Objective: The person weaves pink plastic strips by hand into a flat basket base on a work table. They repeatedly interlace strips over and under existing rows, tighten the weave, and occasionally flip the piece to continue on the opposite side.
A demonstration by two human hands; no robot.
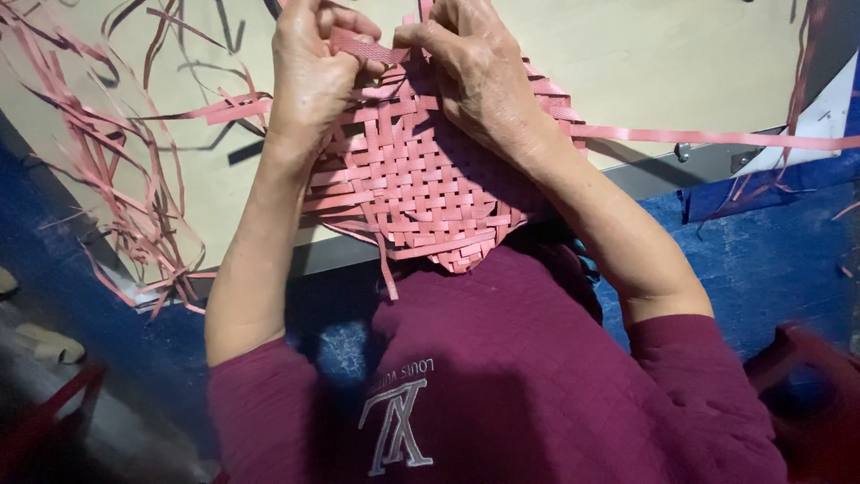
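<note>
I am weaving a pink mat (412,188) from flat plastic strips, and it lies on the near edge of the pale counter (645,63), with its near corner hanging over the edge toward my body. My left hand (309,67) is at the far left corner of the mat, and its fingers are closed around the end of one pink strip (367,49) that crosses between my two hands. My right hand (475,72) rests on the far right part of the mat; its fingers pinch the other side of this same strip and also press down the weave. I judge that I am in the step of passing this strip over and under the upright ones at the far edge. The next move needs a firm pull to make the strip tight against the row before it, while the other hand keeps the weave flat. A long strip (717,137) runs away to the right, and many loose strips (116,170) lie in a pile on the left side of the counter.
</note>
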